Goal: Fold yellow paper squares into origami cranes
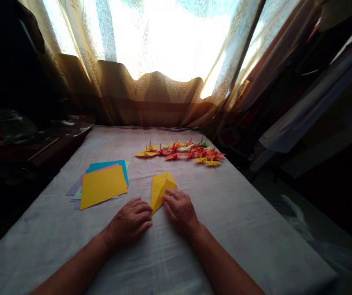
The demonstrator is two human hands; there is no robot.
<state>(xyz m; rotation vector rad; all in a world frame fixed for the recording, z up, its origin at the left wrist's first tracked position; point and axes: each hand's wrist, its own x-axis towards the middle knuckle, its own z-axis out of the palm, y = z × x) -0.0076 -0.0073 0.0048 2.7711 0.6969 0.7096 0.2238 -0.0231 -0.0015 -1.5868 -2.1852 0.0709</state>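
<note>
Currently touching the folded paper, central on the table: near tip with the left grip, right side with the right grip. Cannot tell whether pinching or just resting, with either. Has it lying right of the sheets, nearer than the cranes.

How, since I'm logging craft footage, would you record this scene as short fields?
Folded paper: yellow, between the hands
Left hand: at the paper's near tip
Right hand: on the paper's right side
Paper stack: left, yellow on top
Paper birds: far right, mostly red and yellow
Tablecloth: pale
Curtain: behind, backlit
</note>
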